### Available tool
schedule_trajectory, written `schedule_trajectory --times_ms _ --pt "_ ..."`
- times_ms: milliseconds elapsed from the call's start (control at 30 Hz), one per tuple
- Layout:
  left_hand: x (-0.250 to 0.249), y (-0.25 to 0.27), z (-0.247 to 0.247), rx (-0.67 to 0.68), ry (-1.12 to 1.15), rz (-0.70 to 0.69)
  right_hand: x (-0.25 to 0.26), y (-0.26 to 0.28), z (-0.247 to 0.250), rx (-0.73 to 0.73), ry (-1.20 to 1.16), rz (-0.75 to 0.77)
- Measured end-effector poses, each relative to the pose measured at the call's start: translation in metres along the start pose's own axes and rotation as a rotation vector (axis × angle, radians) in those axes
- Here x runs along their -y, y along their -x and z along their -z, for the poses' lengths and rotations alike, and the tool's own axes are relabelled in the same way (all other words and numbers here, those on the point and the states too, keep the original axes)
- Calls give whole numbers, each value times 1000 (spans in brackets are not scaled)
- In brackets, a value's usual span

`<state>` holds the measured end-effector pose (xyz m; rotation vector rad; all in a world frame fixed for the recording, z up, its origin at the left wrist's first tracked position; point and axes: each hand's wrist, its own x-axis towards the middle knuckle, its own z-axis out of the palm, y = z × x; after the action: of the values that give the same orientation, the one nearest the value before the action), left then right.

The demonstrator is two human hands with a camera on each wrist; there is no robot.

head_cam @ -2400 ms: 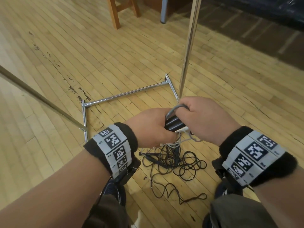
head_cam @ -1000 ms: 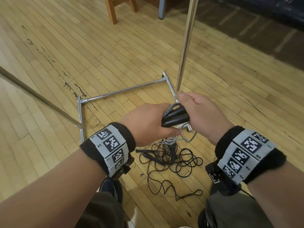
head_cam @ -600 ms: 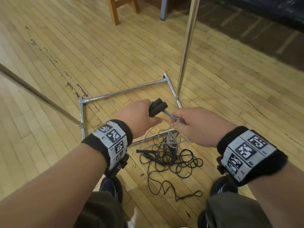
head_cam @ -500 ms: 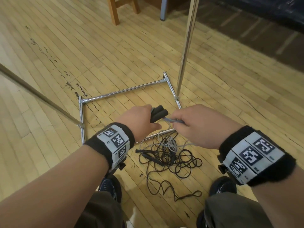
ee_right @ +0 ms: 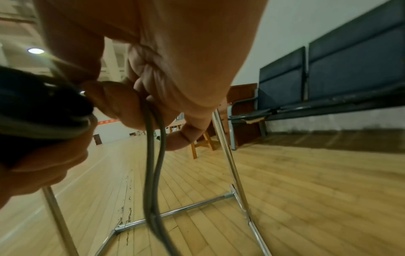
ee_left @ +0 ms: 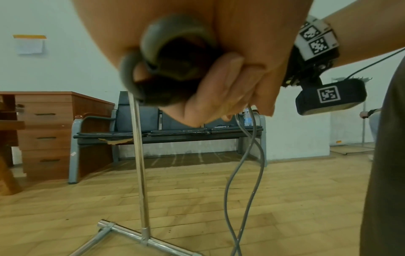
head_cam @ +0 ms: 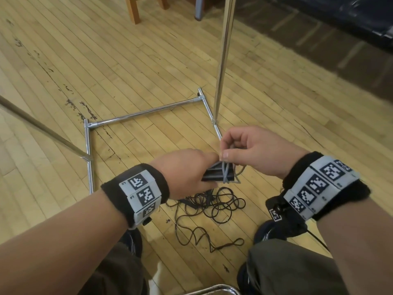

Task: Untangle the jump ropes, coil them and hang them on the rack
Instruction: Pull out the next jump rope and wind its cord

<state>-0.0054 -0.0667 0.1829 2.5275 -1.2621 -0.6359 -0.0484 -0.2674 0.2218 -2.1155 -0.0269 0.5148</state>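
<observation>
Above the wooden floor (head_cam: 148,60), the left hand (head_cam: 182,171) grips two black handles (head_cam: 214,174) of a grey jump rope (head_cam: 226,173), and the right hand (head_cam: 255,150) pinches its cord, apparently wound around them. Below lies a tangled black rope (head_cam: 214,207), beside the chrome rack (head_cam: 222,60).

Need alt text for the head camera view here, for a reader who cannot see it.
Left hand grips black handles while right hand pinches the grey rope crossing them. A tangled black rope lies on the wooden floor inside the chrome rack base.
</observation>
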Motion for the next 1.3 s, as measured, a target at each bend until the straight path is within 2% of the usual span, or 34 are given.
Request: schedule_trajectory --times_ms 133,233,333,400,467,533,600,667,767,867,1000,1167,1300 --pt "-5 3 10 -57 249 -75 -12 -4 0 -18 -293 -50" --pt "-4 6 20 -254 414 -67 -16 -14 -11 -89 -445 -115" --pt "5 7 28 -450 498 49 -15 -23 -29 -52 -392 -194" --pt "18 4 31 -518 512 189 -12 -27 -38 -34 -338 -264" --pt "35 1 31 -535 521 339 -4 -30 -44 -65 -194 -242" --pt "51 0 29 -492 466 454 8 -28 -44 -43 148 -130" --pt "63 0 24 -386 328 533 24 -24 -46 71 450 -26" --pt "65 -1 15 -248 205 568 38 -19 -48 146 629 34" --pt "55 -5 -1 -95 3 519 47 -16 -47 133 735 124" --pt "42 -5 -8 -42 -76 436 40 -17 -33 23 593 105" --pt "24 -4 -8 -44 -69 254 17 -13 -12 -132 316 49" --pt "6 -5 -3 -36 -18 60 1 -1 9 -69 -70 -49" --pt "-8 -3 2 -116 80 -76 -8 1 15 -119 -256 -60"
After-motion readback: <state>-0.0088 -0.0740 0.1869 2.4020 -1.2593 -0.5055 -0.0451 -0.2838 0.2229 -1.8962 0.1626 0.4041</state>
